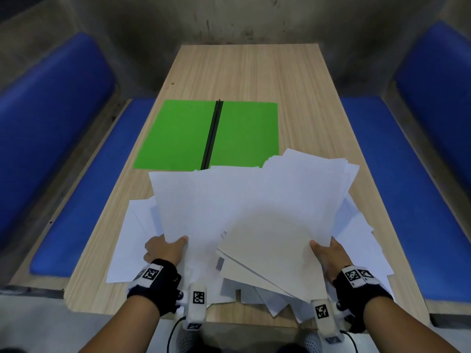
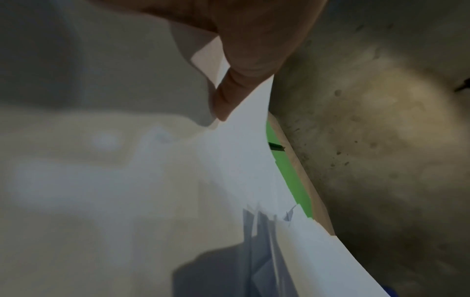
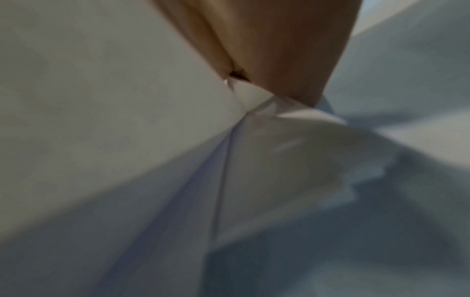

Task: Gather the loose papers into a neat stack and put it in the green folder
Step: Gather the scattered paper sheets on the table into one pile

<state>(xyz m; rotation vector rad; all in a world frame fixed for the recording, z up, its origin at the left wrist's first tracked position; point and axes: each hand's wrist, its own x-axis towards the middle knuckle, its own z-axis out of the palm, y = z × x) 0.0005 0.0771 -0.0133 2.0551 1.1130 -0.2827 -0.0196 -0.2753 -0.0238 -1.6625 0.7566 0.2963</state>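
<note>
A fanned, uneven bundle of white papers (image 1: 244,212) is raised off the near half of the table. My left hand (image 1: 165,248) grips its near left edge, thumb on top. My right hand (image 1: 328,253) grips the near right edge. In the left wrist view my thumb (image 2: 229,94) presses onto the papers (image 2: 178,191). The right wrist view is blurred, with my hand (image 3: 279,50) pinching the papers (image 3: 267,160). More loose sheets (image 1: 132,238) lie flat beneath. The green folder (image 1: 178,133) lies open beyond, its black spine (image 1: 212,135) in the middle and its near edge covered by paper.
The wooden table (image 1: 244,72) is long and narrow, bare beyond the folder. Blue padded benches (image 1: 84,200) run along both sides. A grey wall stands behind the far end. Some sheets overhang the table's near edge (image 1: 280,307).
</note>
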